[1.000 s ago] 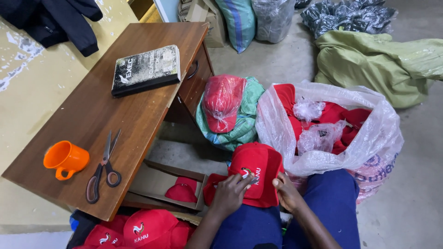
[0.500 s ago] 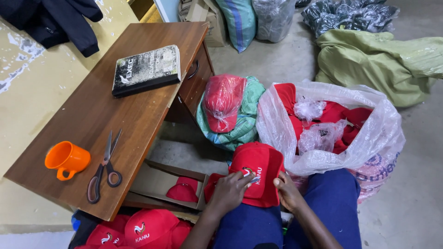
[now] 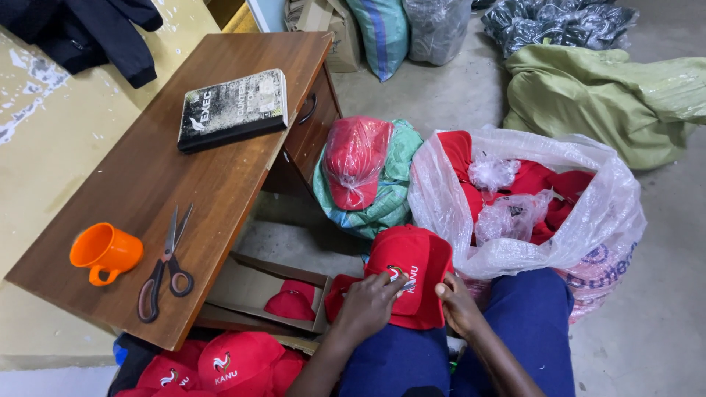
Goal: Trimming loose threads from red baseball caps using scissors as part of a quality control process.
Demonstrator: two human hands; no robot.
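A red cap (image 3: pixel 417 263) with a small emblem on its front rests on my lap, over blue trousers. My left hand (image 3: pixel 368 305) lies on the cap's front, with a small pale object at its fingertips by the emblem. My right hand (image 3: pixel 457 303) grips the cap's right edge, thumb on top. Just beyond the cap stands a large clear plastic bag (image 3: pixel 599 220) filled with more red caps and crumpled plastic.
A wooden desk (image 3: pixel 184 184) at left carries an orange mug (image 3: pixel 105 252), scissors (image 3: pixel 165 268) and a dark book (image 3: pixel 233 108). An open cardboard box (image 3: pixel 243 283) holds a red cap below the desk. More red caps (image 3: pixel 220 364) lie at bottom left. Sacks and bundles line the floor behind.
Both hands stay on the cap with only slight finger shifts. Nothing else has moved.
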